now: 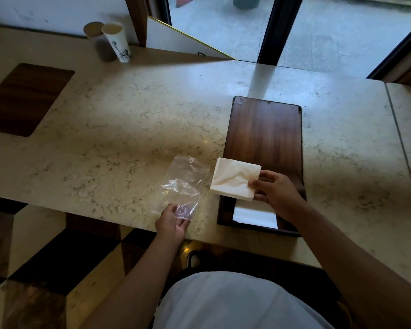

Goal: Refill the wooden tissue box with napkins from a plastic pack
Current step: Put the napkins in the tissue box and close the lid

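A dark wooden tissue box [263, 136] lies flat on the marble counter, its lid slid back so the near end is open. White napkins [255, 216] lie inside that opening. My right hand [274, 192] holds a stack of cream napkins [234, 179] by its right edge, over the box's near left corner. My left hand [172, 223] grips the near end of an empty clear plastic pack [184, 184], which rests on the counter left of the box.
Two tall paper cups [116, 41] stand at the back left of the counter [128, 129]. A dark wooden inset [24, 98] sits at the left. A white board with a gold edge [183, 41] leans at the back. The counter's front edge runs just under my hands.
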`<state>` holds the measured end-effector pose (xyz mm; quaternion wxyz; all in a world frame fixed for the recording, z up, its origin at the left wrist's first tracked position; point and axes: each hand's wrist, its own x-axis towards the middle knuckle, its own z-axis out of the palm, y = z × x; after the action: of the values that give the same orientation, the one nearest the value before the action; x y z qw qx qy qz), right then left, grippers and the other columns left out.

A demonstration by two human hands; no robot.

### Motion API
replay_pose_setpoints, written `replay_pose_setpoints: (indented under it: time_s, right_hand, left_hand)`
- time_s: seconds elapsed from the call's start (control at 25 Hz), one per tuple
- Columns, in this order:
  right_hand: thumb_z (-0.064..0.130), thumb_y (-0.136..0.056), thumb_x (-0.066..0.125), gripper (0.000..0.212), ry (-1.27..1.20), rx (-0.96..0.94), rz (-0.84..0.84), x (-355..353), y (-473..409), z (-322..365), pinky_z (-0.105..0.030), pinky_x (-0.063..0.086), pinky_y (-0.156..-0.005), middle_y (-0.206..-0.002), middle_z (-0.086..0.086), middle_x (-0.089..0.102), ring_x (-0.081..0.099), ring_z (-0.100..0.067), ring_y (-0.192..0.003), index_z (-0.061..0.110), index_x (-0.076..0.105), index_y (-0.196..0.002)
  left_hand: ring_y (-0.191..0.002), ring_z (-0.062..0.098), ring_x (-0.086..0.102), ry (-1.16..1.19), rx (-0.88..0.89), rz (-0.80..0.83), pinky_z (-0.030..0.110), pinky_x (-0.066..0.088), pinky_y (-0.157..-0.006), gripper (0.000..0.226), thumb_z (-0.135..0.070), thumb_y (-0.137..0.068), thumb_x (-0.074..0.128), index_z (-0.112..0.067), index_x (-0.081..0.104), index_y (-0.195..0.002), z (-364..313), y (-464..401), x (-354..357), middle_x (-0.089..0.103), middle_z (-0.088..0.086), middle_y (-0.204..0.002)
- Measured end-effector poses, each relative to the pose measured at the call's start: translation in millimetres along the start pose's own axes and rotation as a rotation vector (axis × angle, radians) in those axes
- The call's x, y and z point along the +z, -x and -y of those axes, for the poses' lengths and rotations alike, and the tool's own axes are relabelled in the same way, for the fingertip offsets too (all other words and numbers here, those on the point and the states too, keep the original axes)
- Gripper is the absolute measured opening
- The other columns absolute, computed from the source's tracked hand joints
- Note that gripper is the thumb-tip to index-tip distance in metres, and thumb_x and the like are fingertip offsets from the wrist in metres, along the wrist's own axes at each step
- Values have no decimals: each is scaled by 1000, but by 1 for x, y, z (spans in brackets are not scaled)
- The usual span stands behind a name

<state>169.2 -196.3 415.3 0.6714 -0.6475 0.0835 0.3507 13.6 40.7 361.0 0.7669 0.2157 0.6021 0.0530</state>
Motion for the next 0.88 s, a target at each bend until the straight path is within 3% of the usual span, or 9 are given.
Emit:
replay_pose_setpoints:
  time_s: [0.16, 0.32, 0.44, 0.6, 0.76, 0.88]
  right_hand:
    - [6, -86, 75, 35, 0, 10, 2, -1, 1, 0, -33, 62, -73, -119, -14, 72, 75, -27, -100, 9, 67, -121]
    - [7, -88, 74, 37, 8, 1, 22, 1, 1, 3, -36, 62, -78, -121, -13, 72, 75, -27, -102, 8, 66, -124]
    - [7, -88, 74, 35, 7, -7, 41, 4, 3, 9, -38, 62, -81, -120, -14, 72, 74, -27, -103, 8, 67, -122]
    - [5, -86, 74, 33, -49, 18, 124, 9, 10, 17, -34, 62, -75, -115, -14, 75, 75, -28, -101, 7, 68, -119]
    - [8, -78, 79, 43, -52, 58, 248, 15, 18, 18, -33, 62, -74, -110, -11, 77, 76, -28, -98, 6, 68, -119]
    - [4, -84, 76, 31, 8, 70, 263, 11, 20, 13, -31, 62, -72, -107, -8, 78, 76, -27, -97, 9, 71, -114]
  left_hand:
    - [-100, 41, 68, -243, -40, 7, 49, 56, -86, 29, -5, -93, 57, 5, 53, -120, -2, 6, -13, 65, 31, -114]
    - [-92, 39, 73, -502, -178, 88, 45, 58, -69, 31, -10, -92, 55, 12, 59, -115, -10, 18, -26, 72, 30, -107]
    - [-88, 37, 76, -632, -186, 217, 41, 62, -65, 39, -22, -96, 55, 11, 62, -117, -22, 24, -20, 76, 27, -100]
    - [-102, 39, 73, -638, -128, 432, 44, 62, -77, 63, -51, -97, 52, 7, 61, -121, -36, 31, 16, 73, 27, -111]
    - [-118, 43, 64, -491, -190, 638, 56, 52, -98, 77, -66, -92, 50, 0, 65, -127, -38, 40, 49, 67, 27, -127]
    - [-125, 42, 59, -459, -239, 724, 54, 55, -94, 80, -71, -84, 57, -8, 63, -134, -34, 48, 64, 62, 24, -136]
